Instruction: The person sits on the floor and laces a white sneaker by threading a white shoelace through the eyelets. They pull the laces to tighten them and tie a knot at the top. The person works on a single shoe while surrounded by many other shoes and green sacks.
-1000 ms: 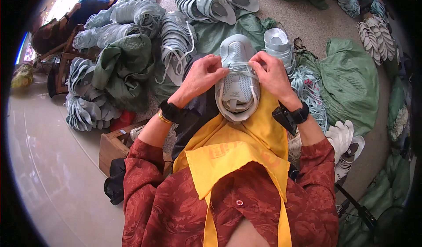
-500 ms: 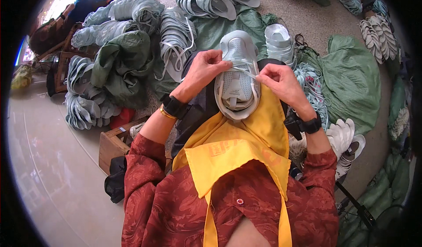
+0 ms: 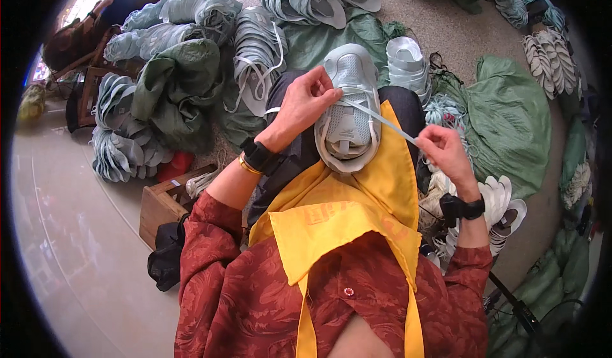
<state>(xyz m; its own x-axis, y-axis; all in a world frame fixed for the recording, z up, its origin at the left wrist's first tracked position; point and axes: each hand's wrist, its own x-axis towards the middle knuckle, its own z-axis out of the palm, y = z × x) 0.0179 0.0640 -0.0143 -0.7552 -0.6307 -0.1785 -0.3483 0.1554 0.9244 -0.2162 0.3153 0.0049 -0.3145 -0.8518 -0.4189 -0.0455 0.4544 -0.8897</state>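
Observation:
A pale blue-grey mesh shoe upper (image 3: 346, 112) rests on my lap, toe end away from me, over a yellow apron (image 3: 338, 221). My left hand (image 3: 312, 98) is closed in a pinch at the left side of its lacing, on the shoelace. A light shoelace (image 3: 390, 123) runs taut from the lacing toward the lower right. Its far part is pinched between the fingertips of my right hand (image 3: 447, 154), held off to the right of the upper. A short piece of lace also shows left of my left wrist.
Stacked uppers (image 3: 255, 58) with loose laces lie ahead to the left, with more stacks (image 3: 118, 128) beyond a wooden stool (image 3: 159, 208). Green sacks (image 3: 510, 122) and bundled laces (image 3: 446, 112) lie to the right. Another person (image 3: 118, 10) is at the far left.
My right hand has moved right and down, drawing the lace out into a long straight line. My left hand has stayed near the lacing.

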